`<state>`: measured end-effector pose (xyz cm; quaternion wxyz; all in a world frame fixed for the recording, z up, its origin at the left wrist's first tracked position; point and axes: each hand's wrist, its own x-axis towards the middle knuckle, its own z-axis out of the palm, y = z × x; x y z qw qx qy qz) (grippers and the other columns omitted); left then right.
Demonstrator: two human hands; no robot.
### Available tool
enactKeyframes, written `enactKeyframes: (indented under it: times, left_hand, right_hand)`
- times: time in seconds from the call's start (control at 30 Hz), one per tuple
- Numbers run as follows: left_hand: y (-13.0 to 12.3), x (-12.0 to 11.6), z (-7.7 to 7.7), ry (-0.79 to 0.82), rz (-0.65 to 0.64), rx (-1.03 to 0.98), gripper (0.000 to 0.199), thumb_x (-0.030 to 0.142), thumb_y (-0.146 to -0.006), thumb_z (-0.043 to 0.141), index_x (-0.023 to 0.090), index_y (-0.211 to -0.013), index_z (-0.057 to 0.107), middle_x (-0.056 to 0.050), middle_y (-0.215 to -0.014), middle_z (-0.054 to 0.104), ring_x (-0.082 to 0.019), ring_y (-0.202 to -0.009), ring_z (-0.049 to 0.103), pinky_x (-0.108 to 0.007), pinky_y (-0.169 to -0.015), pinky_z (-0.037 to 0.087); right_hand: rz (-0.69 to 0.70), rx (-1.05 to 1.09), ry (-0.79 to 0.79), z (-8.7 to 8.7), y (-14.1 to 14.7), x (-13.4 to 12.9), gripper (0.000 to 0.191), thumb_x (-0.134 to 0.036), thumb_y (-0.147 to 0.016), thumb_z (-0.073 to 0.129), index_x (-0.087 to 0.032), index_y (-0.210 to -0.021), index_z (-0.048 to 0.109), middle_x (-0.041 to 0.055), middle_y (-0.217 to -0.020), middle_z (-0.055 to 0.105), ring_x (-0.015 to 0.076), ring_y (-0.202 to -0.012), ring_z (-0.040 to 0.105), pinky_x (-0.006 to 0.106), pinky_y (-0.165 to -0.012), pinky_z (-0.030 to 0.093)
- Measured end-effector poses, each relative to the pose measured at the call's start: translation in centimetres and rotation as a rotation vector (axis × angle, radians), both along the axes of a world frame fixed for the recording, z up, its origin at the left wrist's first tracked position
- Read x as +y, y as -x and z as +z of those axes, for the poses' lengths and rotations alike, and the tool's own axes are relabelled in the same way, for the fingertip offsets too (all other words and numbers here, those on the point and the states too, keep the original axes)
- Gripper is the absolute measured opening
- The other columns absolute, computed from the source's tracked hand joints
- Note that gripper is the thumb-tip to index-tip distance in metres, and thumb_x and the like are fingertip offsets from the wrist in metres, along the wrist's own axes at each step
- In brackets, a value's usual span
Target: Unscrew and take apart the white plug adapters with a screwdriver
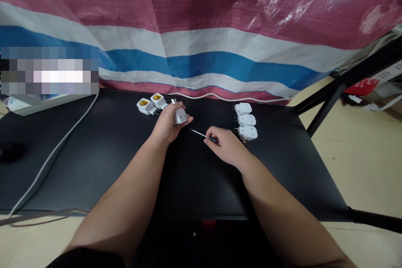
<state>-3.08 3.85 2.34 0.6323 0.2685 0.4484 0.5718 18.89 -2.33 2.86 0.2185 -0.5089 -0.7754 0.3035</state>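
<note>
My left hand is closed round a white plug adapter, its prongs pointing up and its holed face towards me. In my right hand is a thin screwdriver, its tip pointing left, a little below and apart from the adapter. Beyond my left hand lie two white adapters with round yellow openings, one at the left and one further back. Right of centre, three white plug adapters sit in a column with prongs to the left. Small brass-coloured pieces show beside the nearest one.
A black table carries everything. A grey cable crosses its left side, near a dark mouse-like object. A white cable runs along the back edge before a striped sheet. Black metal bars stand at the right.
</note>
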Motion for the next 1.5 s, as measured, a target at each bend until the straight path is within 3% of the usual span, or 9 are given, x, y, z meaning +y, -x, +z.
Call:
enactKeyframes:
  times: [0.13, 0.23, 0.33, 0.6, 0.7, 0.83, 0.97, 1.2, 1.5]
  left_hand:
    - [0.2, 0.0, -0.1, -0.044, -0.020, 0.018, 0.032, 0.048, -0.082, 0.081, 0.021, -0.091, 0.066, -0.001, -0.081, 0.063, -0.015, -0.071, 0.064, -0.024, -0.057, 0.057]
    - [0.2, -0.3, -0.3, -0.112, -0.156, 0.059, 0.041, 0.057, -0.083, 0.084, 0.022, -0.101, 0.070, -0.001, -0.082, 0.063, -0.015, -0.070, 0.063, -0.021, -0.048, 0.048]
    - [-0.1, -0.7, -0.4, -0.129, -0.273, 0.087, 0.045, 0.054, -0.080, 0.089, 0.022, -0.106, 0.072, 0.000, -0.082, 0.063, -0.015, -0.071, 0.063, -0.021, -0.052, 0.050]
    - [-0.4, -0.3, -0.8, -0.065, -0.261, 0.118, 0.035, 0.051, -0.086, 0.080, 0.021, -0.102, 0.072, -0.001, -0.083, 0.061, -0.016, -0.075, 0.062, -0.024, -0.059, 0.051]
    - [-0.6, -0.3, -0.9, -0.114, -0.350, 0.047, 0.029, 0.044, -0.083, 0.073, 0.019, -0.097, 0.072, -0.002, -0.083, 0.062, -0.016, -0.074, 0.060, -0.024, -0.062, 0.051]
    - [-1.0, -0.8, -1.0, -0.189, -0.480, 0.031, 0.029, 0.036, -0.082, 0.075, 0.018, -0.105, 0.073, -0.005, -0.095, 0.069, -0.019, -0.086, 0.068, -0.027, -0.078, 0.056]
    - [-1.0, -1.6, -0.9, -0.274, -0.542, 0.140, 0.039, 0.041, -0.090, 0.083, 0.022, -0.122, 0.071, -0.005, -0.112, 0.071, -0.019, -0.099, 0.070, -0.029, -0.089, 0.055]
    - [-0.5, -1.6, -0.5, -0.396, -0.575, 0.226, 0.031, 0.037, -0.085, 0.091, 0.020, -0.102, 0.072, -0.004, -0.102, 0.071, -0.015, -0.090, 0.068, -0.027, -0.084, 0.055]
    - [-0.3, -1.3, -0.8, -0.409, -0.603, 0.240, 0.035, 0.035, -0.083, 0.093, 0.020, -0.107, 0.074, -0.006, -0.104, 0.074, -0.017, -0.094, 0.072, -0.029, -0.086, 0.057]
  right_hand:
    - [0.062, -0.092, -0.054, -0.1, 0.7, -0.3, 0.008, -0.021, -0.098, 0.071, -0.025, -0.095, 0.065, -0.0001, -0.089, 0.064, 0.0180, -0.077, 0.059, 0.033, -0.073, 0.043]
    - [0.153, -0.140, -0.085, -0.4, 1.6, -0.6, 0.010, -0.022, -0.099, 0.075, -0.024, -0.094, 0.067, 0.0011, -0.089, 0.065, 0.0212, -0.086, 0.063, 0.037, -0.084, 0.048]
    - [0.174, -0.173, -0.112, -0.8, 2.5, -1.0, 0.014, -0.028, -0.098, 0.079, -0.024, -0.098, 0.066, 0.0031, -0.095, 0.067, 0.0243, -0.093, 0.064, 0.043, -0.093, 0.049]
    - [-0.010, 0.138, -0.043, -1.2, 1.9, -1.0, 0.034, -0.041, -0.089, 0.084, -0.024, -0.104, 0.058, 0.0073, -0.109, 0.064, 0.0232, -0.093, 0.065, 0.039, -0.077, 0.057]
    - [-0.145, 0.273, -0.109, -1.6, 1.7, -0.6, 0.044, -0.043, -0.089, 0.082, -0.024, -0.121, 0.058, 0.0127, -0.123, 0.064, 0.0230, -0.091, 0.067, 0.040, -0.074, 0.060]
    - [-0.134, 0.399, -0.102, -1.9, 1.8, -0.2, 0.049, -0.038, -0.090, 0.082, -0.027, -0.132, 0.059, 0.0132, -0.134, 0.067, 0.0248, -0.101, 0.072, 0.042, -0.080, 0.065]
    - [-0.159, 0.480, -0.065, -1.7, 1.5, 0.1, 0.039, -0.034, -0.092, 0.079, -0.026, -0.127, 0.063, 0.0121, -0.131, 0.072, 0.0256, -0.105, 0.076, 0.043, -0.083, 0.067]
    - [-0.142, 0.575, 0.066, -1.3, 0.7, 0.6, 0.041, -0.035, -0.088, 0.085, -0.024, -0.124, 0.067, 0.0115, -0.122, 0.079, 0.0265, -0.105, 0.079, 0.047, -0.092, 0.066]
    - [-0.138, 0.608, 0.206, -0.9, 0.0, 0.7, 0.039, -0.033, -0.085, 0.089, -0.024, -0.118, 0.071, 0.0077, -0.110, 0.082, 0.0242, -0.098, 0.081, 0.047, -0.094, 0.067]
